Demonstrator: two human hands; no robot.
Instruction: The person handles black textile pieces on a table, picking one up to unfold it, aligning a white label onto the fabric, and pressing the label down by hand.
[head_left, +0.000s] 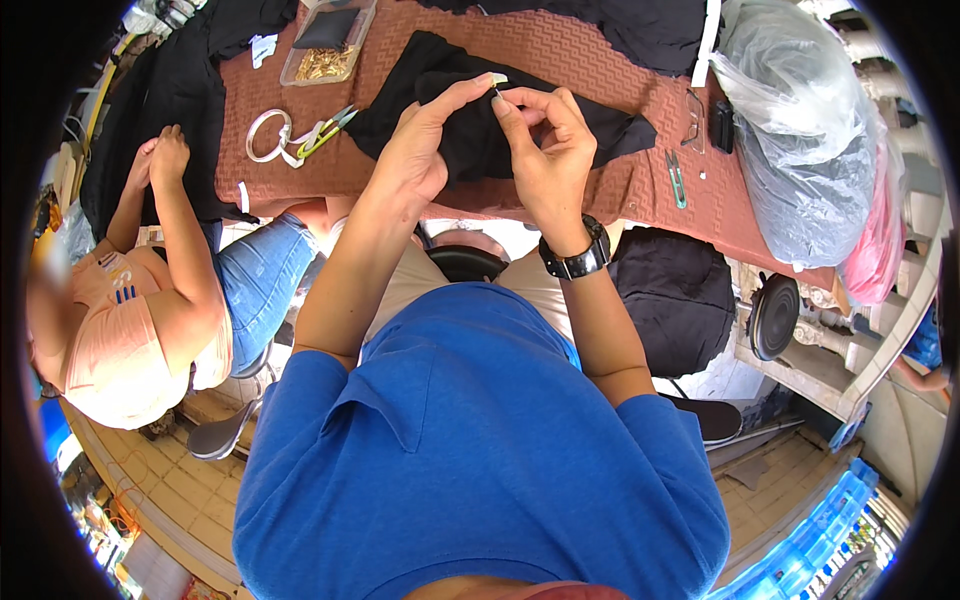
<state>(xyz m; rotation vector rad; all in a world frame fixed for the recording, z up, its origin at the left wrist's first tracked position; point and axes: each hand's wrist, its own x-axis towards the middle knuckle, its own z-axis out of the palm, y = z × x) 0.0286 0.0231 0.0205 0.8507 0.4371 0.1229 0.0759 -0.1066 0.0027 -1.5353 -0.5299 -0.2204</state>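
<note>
grip of the left hand (418,150) is pinched at the fingertips on a small pale piece (498,79); the right hand (556,150) has thumb and forefinger nearly together beside it, contents unclear. black cloth (470,130) lies beneath both on the table (550,50).

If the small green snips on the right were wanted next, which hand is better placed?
Probably the right hand: it is nearer, and the snips lie on the brown cloth to its right. The left hand is farther, with the right hand in between.
</note>
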